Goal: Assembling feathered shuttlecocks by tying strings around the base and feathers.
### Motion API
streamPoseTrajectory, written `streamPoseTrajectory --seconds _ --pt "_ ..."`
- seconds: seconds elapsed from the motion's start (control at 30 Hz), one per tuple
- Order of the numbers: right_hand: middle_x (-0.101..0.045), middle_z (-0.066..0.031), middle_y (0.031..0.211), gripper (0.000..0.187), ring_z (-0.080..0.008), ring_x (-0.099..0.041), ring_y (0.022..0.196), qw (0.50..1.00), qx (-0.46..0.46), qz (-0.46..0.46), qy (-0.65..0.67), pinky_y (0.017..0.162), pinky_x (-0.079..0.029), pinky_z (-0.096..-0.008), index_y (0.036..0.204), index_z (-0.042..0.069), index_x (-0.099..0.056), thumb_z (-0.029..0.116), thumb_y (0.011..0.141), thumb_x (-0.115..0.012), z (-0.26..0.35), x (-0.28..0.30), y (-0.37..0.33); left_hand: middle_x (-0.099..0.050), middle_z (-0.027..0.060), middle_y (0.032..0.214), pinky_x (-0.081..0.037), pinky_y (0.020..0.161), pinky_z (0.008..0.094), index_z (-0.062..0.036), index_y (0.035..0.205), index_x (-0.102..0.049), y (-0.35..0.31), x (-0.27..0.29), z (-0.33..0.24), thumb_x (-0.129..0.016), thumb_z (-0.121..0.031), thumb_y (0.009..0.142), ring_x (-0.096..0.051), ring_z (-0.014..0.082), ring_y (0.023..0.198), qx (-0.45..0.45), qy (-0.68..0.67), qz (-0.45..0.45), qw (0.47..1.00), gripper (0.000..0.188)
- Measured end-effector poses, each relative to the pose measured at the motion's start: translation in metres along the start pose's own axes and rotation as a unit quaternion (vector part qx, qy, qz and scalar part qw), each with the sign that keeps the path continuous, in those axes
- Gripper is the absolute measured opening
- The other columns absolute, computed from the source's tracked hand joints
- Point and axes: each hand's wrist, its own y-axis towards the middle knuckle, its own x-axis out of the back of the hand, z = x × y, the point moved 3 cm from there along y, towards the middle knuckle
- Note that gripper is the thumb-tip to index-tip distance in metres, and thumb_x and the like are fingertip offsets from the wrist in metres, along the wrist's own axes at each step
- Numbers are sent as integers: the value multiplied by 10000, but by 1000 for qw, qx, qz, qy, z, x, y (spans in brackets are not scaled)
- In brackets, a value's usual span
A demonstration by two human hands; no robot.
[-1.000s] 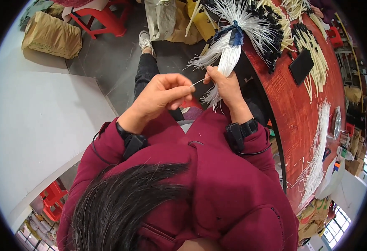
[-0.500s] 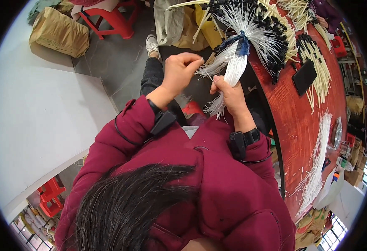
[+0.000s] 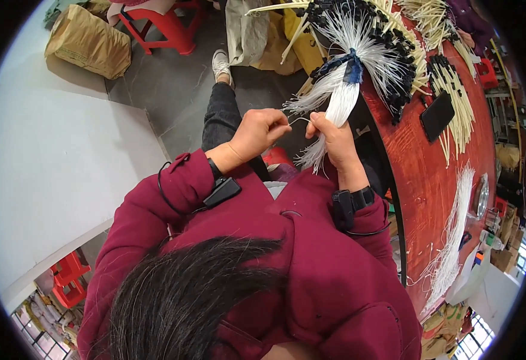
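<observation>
A thick bundle of white strands (image 3: 343, 103) hangs over the near edge of the table, tied with a dark blue cloth strip (image 3: 353, 67). Above the tie the strands fan out toward many cream sticks with black ends (image 3: 408, 63). My right hand (image 3: 337, 143) is closed around the bundle below the tie, and loose strand ends hang beneath it. To its left, my left hand (image 3: 257, 137) is pinched on a thin white strand (image 3: 299, 119) that runs across to my right hand. Another group of strands (image 3: 311, 99) droops apart on the left side.
On the red table (image 3: 416, 174) lie a black phone (image 3: 437, 116), more cream sticks (image 3: 461, 114), loose white strands (image 3: 452, 246) and a shiny metal dish (image 3: 483, 195). A white panel (image 3: 53, 174) stands at left. Beyond are a paper bag (image 3: 89, 42), a red stool (image 3: 173, 30) and another person's hand (image 3: 467, 39).
My left hand has moved down and slightly toward me, drawing out a thin strand. My right hand keeps its hold on the bundle in nearly the same place.
</observation>
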Motion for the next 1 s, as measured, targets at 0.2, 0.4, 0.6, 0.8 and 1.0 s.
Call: streamPoseTrajectory --seconds 0.2,0.4,0.6,0.8,1.0 --pt "-576 -39 641 232 -118 -524 610 1000 -10 4 -4 618 -426 -256 688 24 -597 149 882 -575 2 0 0 -685 50 823 -462 518 207 -28 841 -614 -1 -3 8 -639 -152 883 -636 106 623 309 -364 23 878 134" --pt "-569 -33 633 232 -116 -522 604 1000 -12 -3 4 613 -421 -251 686 27 -595 152 881 -577 2 2 -1 -691 65 858 -482 533 202 -35 914 -595 -4 3 3 -627 -162 899 -658 114 663 377 -427 75 819 132" --pt "-564 -27 626 242 -114 -520 595 1000 -6 9 -21 605 -413 -248 675 35 -591 157 883 -576 4 3 0 -681 82 946 -515 570 212 -62 931 -583 -7 14 -1 -637 -166 893 -676 141 747 434 -547 39 715 123" --pt "-556 -24 616 258 -112 -517 590 999 -3 8 -49 595 -403 -248 657 40 -584 169 881 -577 7 4 -1 -672 79 956 -524 587 216 -71 926 -583 -11 17 11 -652 -168 884 -677 150 778 409 -526 8 746 126" --pt "-544 -25 604 277 -113 -507 583 998 -5 25 -57 587 -394 -250 634 39 -570 179 874 -572 9 4 -1 -665 64 912 -522 581 223 -73 952 -587 -14 20 16 -652 -191 887 -671 149 760 432 -556 -26 710 149"
